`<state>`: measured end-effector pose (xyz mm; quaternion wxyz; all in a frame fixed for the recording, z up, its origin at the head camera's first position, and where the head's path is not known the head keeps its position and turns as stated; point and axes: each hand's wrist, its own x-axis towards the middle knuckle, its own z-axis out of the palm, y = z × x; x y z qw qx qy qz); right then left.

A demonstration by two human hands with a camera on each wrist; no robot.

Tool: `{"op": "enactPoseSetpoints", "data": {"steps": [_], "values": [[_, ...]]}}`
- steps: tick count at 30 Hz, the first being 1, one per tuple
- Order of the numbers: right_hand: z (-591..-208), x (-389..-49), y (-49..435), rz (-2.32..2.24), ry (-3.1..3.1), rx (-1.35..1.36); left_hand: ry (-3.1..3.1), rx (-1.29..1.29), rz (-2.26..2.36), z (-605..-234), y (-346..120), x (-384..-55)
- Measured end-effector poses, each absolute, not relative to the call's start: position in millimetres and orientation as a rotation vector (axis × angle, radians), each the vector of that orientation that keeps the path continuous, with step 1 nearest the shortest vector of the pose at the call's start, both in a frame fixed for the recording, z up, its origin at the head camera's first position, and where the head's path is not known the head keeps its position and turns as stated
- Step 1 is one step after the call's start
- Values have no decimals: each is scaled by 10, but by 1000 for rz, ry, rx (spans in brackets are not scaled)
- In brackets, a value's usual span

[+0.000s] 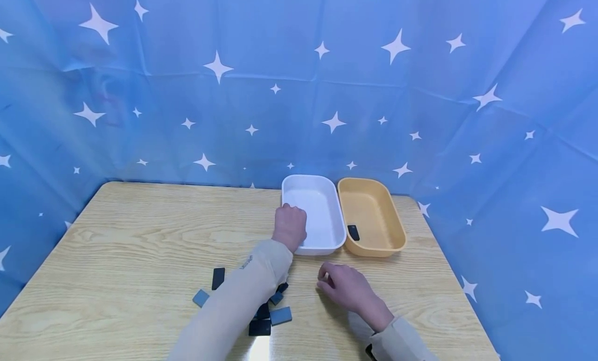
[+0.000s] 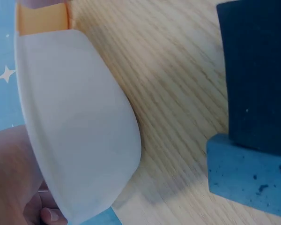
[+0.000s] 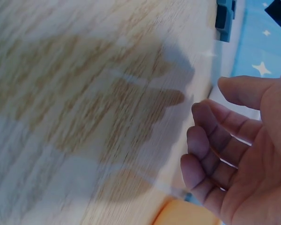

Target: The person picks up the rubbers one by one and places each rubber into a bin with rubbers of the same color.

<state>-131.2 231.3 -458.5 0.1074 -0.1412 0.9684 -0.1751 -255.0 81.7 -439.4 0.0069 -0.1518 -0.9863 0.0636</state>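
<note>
My left hand (image 1: 290,227) reaches over the near left side of the white bin (image 1: 314,251), its fingers curled. In the left wrist view, part of that hand (image 2: 11,164) shows behind the bin's rim; whether the fingers hold something is hidden. My right hand (image 1: 347,288) hovers above the table, right of the blocks and nearer than the bins. In the right wrist view its fingers (image 3: 196,140) are loosely bent, with nothing between them and the thumb. Under my left forearm lie black blocks (image 1: 259,328) and blue-grey blocks (image 1: 281,316), partly hidden by the sleeve.
An orange bin (image 1: 374,252) stands against the white bin's right side, with a black block (image 1: 353,232) inside. Left of the sleeve lie another black block (image 1: 218,278) and a blue-grey one (image 1: 201,297). A starred blue curtain (image 1: 261,106) hangs behind the wooden table (image 1: 140,257).
</note>
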Motion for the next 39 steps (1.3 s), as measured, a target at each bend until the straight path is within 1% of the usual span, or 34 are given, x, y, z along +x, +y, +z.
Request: {"op": "enactPoseSetpoints", "data": {"steps": [10, 15, 29, 34, 39], "values": [[-4593, -1302, 2298, -525, 2828, -427, -3073, -508, 330, -4459, 879, -2550], [-4609, -1303, 2302, -513, 2848, -441, -3089, -474, 322, -4496, 891, -2564], [-4621, -1311, 2298, -515, 2851, -439, -3144, -477, 443, -4459, 881, -2579], [-4635, -1314, 2311, -491, 2868, -438, -3160, -468, 319, -4428, 841, -2627], [-4630, -1313, 2329, -490, 2862, -420, -3149, -465, 133, -4288, 750, -2660]]}}
